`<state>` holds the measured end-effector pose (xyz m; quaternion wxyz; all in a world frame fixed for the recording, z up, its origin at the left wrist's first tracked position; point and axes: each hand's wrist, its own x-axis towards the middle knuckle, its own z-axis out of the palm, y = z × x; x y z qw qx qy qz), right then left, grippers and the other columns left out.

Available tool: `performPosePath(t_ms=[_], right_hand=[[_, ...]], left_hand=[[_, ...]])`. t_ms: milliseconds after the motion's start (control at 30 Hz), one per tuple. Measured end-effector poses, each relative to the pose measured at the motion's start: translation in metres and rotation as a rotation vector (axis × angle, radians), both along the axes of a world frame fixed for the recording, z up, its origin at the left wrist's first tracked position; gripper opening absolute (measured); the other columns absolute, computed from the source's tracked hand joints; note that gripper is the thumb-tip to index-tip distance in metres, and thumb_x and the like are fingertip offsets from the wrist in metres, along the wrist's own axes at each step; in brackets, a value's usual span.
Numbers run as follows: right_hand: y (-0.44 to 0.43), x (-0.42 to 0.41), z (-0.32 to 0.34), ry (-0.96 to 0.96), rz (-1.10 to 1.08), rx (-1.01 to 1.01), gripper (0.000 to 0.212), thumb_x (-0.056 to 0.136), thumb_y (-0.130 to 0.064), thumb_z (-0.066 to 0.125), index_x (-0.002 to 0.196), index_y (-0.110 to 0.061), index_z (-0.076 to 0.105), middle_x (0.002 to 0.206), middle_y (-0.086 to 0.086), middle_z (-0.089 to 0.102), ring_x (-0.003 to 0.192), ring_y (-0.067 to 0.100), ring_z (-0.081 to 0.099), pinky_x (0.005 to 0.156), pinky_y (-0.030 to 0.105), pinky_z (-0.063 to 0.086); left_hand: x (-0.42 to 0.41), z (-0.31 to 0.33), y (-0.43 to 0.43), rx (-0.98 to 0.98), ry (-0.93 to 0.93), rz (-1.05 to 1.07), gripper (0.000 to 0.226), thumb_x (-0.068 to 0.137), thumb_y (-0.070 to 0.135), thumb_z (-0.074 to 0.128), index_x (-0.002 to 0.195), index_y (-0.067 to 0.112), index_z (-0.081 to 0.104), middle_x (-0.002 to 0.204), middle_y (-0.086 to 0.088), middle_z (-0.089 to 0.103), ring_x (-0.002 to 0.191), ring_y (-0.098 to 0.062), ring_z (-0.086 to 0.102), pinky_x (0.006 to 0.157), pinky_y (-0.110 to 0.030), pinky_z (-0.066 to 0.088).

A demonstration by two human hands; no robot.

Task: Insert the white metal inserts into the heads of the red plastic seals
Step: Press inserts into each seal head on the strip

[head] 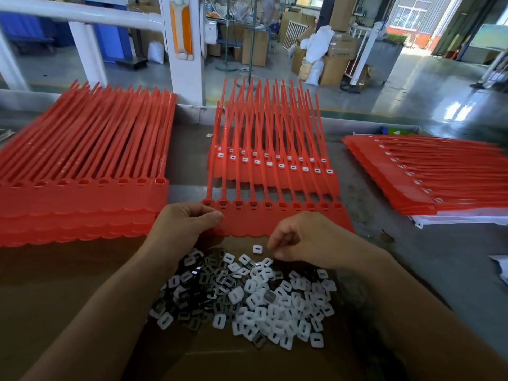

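Where the table (412, 257) reaches 9 o'clock, bears a stack of red seals (82, 166), heads hollow. Pinches, with the left hand (184, 224), thumb and fingers curled, the left end of the front seal strip (288, 218) at 12 o'clock. At 6 o'clock, shows the insert pile (261, 303) on cardboard (68, 298). Poises the right hand (308, 240), fingers loosely curled, tips apart, at 3 o'clock of a lone insert (257, 249). Far out at 3 o'clock, bears a filled stack (439, 182).

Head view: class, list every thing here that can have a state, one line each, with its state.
left stack of seals, heads empty.
middle stack, white inserts fitted.
right stack, white inserts fitted.
front strip, flat, no white inserts showing.
left hand, grips front strip's end.
right hand, fingers curled above insert pile, hold unclear.
insert pile, loose on cardboard.
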<state>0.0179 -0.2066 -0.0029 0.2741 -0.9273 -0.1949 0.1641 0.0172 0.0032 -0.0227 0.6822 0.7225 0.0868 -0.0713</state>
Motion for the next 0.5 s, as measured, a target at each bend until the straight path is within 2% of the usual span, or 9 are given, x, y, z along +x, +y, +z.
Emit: performPosePath(t_ms=[200, 400, 500], right_hand=[[0.0, -0.005, -0.004, 0.0, -0.001, -0.034, 0.015, 0.08, -0.016, 0.07, 0.093, -0.023, 0.07, 0.076, -0.021, 0.061, 0.067, -0.014, 0.055, 0.063, 0.001, 0.042], [0.007, -0.005, -0.005, -0.049, 0.017, -0.099, 0.008, 0.081, -0.02, 0.069, 0.086, -0.025, 0.066, 0.074, -0.02, 0.054, 0.068, -0.009, 0.051, 0.06, 0.006, 0.037], [0.006, -0.004, -0.003, -0.049, 0.018, -0.109, 0.015, 0.08, -0.021, 0.07, 0.075, -0.028, 0.058, 0.074, -0.02, 0.053, 0.071, -0.008, 0.049, 0.06, 0.006, 0.036]], left_hand=[[0.0, 0.0, -0.001, -0.007, -0.006, 0.019, 0.01, 0.081, 0.011, 0.065, 0.075, 0.006, 0.07, 0.069, -0.01, 0.071, 0.057, -0.013, 0.067, 0.046, -0.013, 0.048], [0.0, 0.0, -0.001, -0.002, -0.002, 0.019, 0.01, 0.081, 0.013, 0.065, 0.075, 0.007, 0.071, 0.07, -0.009, 0.071, 0.058, -0.014, 0.068, 0.046, -0.013, 0.048], [0.0, 0.0, -0.001, -0.001, 0.0, 0.022, 0.01, 0.08, 0.013, 0.065, 0.075, 0.007, 0.071, 0.069, -0.009, 0.071, 0.057, -0.014, 0.068, 0.046, -0.013, 0.047]])
